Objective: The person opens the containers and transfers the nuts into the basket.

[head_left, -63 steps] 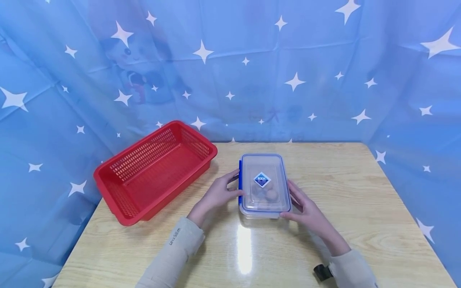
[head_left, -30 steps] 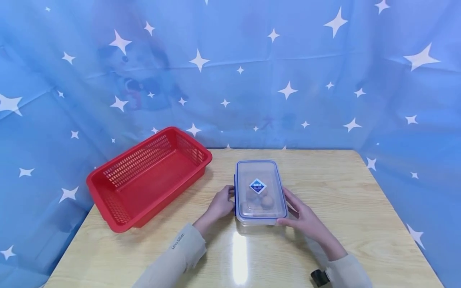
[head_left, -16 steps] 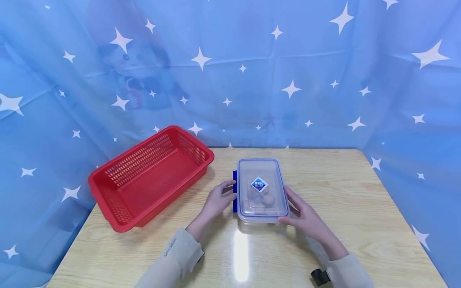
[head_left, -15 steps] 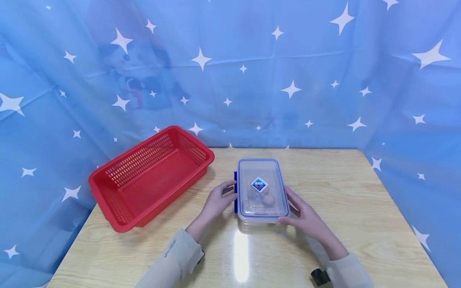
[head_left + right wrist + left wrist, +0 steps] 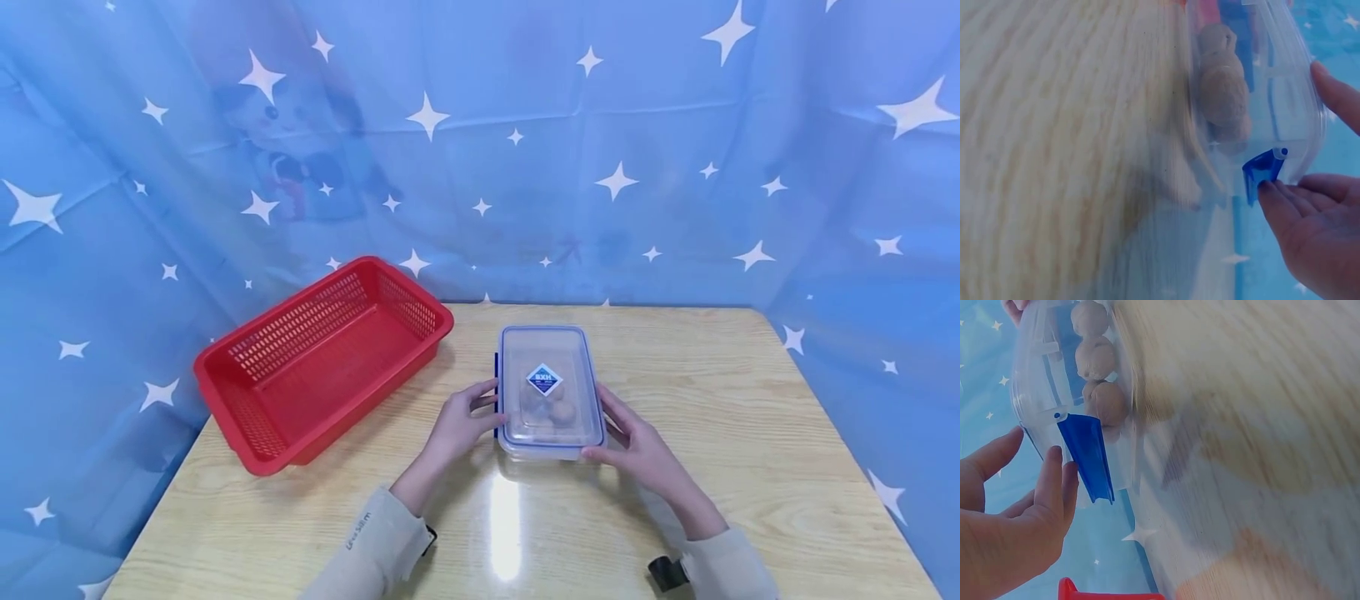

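Note:
A clear lidded food box point(image 5: 551, 350) with a blue-lined lid stands on the table, a blue BXH sticker on top. Several walnuts point(image 5: 1099, 359) show through its wall. My left hand point(image 5: 456, 425) is at the box's left side, thumb at the lid's edge, fingers against a blue latch point(image 5: 1088, 453) that hangs outward from the lid. On the opposite side my right hand point(image 5: 637, 446) holds the near right corner, its thumb on the rim. In the right wrist view its fingertips touch another blue latch point(image 5: 1263, 169), which also stands out from the wall.
A red plastic basket point(image 5: 322, 429) with perforated sides sits at the left of the wooden table point(image 5: 675, 367). Behind the table hangs a blue curtain point(image 5: 480, 167) with white stars. A black wrist device point(image 5: 666, 573) is by my right sleeve.
My left thumb has come from beside the box onto the lid's edge. The left latch shows narrower than half a second ago. My right hand keeps its place at the corner.

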Demonstrator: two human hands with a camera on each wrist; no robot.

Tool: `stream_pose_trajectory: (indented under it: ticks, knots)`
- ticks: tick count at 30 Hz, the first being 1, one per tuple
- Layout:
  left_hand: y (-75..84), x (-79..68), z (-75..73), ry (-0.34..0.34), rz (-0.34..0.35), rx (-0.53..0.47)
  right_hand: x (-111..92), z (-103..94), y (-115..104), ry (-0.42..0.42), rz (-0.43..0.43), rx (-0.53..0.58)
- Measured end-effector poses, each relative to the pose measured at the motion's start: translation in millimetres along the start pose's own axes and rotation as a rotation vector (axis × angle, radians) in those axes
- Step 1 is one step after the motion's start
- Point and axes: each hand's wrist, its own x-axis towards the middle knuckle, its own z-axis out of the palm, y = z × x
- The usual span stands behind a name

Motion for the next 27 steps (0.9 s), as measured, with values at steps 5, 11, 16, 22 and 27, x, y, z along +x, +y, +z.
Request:
stream_pose_trajectory:
  ticks: [5,11,16,22,27]
  knots:
    - [-1.5,-0.5,-2.7,0.015,0.024,0.012,3.7,0.9,-2.1,0.001,-0.007,-0.039]
    - [-1.9,0.1,-3.0,0.025,0.039,0.010,3.6,0.9,-3.6,0.005,-0.007,-0.036]
    - [-0.4,1.2,-3.9,0.028,0.027,0.013,4.2,3.0,-6.5,0.016,-0.002,-0.047]
    - [0.1,1.5,-6.0,0.034,0.026,-0.003,5.7,4.7,-8.0,0.021,-0.007,-0.091]
    - [1.1,0.9,-5.6,0.032,0.041,0.001,3.6,4.8,-9.0,0.029,0.000,-0.131]
